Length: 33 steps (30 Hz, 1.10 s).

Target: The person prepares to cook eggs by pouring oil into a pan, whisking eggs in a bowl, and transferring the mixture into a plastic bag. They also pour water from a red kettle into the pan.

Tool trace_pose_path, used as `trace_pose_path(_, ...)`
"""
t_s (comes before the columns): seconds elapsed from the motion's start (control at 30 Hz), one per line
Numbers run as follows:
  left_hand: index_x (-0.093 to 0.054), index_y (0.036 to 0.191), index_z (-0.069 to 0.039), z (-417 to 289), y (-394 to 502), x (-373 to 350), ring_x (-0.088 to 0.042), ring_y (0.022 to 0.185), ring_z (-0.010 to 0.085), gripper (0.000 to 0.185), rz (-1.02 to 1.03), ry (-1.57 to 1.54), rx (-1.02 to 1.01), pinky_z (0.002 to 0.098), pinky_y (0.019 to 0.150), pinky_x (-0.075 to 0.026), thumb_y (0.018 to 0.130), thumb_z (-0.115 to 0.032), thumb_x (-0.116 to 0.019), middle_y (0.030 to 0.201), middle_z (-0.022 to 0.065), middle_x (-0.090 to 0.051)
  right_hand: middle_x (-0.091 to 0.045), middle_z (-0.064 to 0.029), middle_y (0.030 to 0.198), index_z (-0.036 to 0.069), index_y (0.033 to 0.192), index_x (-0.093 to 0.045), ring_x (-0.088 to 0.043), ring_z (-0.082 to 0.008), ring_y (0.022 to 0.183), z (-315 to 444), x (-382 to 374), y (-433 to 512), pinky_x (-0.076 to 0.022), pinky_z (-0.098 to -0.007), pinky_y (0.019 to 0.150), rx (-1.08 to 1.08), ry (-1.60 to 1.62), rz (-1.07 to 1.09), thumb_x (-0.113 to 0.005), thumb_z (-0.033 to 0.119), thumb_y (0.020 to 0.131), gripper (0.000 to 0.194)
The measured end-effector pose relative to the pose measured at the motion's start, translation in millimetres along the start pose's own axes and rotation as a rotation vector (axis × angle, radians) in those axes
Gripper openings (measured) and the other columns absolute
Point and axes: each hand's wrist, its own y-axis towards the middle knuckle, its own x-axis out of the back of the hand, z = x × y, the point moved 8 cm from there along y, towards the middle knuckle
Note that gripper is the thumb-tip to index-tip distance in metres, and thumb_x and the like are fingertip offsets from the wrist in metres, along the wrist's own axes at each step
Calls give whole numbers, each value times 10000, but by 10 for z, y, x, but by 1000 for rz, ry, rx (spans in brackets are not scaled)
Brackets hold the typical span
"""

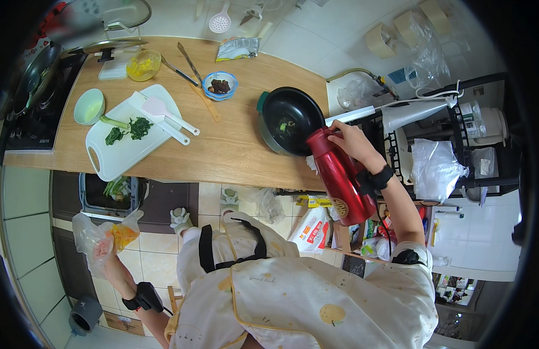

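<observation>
My right hand grips the top of a red vacuum flask. The flask is tilted, its spout end at the near right rim of a black-lined pot. Some small green and pale bits lie on the pot's bottom; no stream of liquid can be made out. Low on the left, my left hand is wrapped by or inside a clear plastic bag with orange-yellow stuff in it. The bag hides most of its fingers. It hangs beside an open bin holding green vegetable scraps.
A white cutting board carries chopped greens, a knife and a pale spatula. Nearby are a green bowl, a yellow-stained bowl, and a blue-rimmed bowl of dark pieces. A wok sits at left; a black rack stands right.
</observation>
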Motion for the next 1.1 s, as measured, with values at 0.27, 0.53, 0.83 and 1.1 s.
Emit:
trace_pose_path(0.27,-568,1059,-13,1,33,-7,-546,1016,139,229,5,-12,-3,273,927,-405,871,-119,-644,1059,69,-589,-671,-191,872,28,1002,-566,-664,-326,831,-30,54,-110,-516,-353,737,-28,-9,-67,-628,132,844,198)
trace_pose_path(0.53,-572,1013,-10,-84,132,-24,-553,995,147,191,5,17,-25,286,933,-412,854,-85,-648,1036,68,-590,-667,-203,876,48,1074,-557,-668,-325,839,-80,134,-655,-518,-347,721,-106,118,-385,-627,144,864,241)
trace_pose_path(0.83,-602,1043,17,-240,532,70,-582,941,138,211,160,122,-36,272,877,-442,871,-102,-633,1007,66,-614,-660,-112,765,35,1125,-549,-604,-105,668,-78,46,-1160,-466,-249,591,-253,210,-628,-625,140,886,272)
trace_pose_path(1.1,-604,984,23,-413,847,313,-581,864,129,175,265,142,-91,262,823,-461,868,-105,-630,944,60,-616,-646,-13,792,45,1222,-518,-533,-49,647,16,-145,-2271,-432,-202,581,-480,566,-1095,-607,117,902,340)
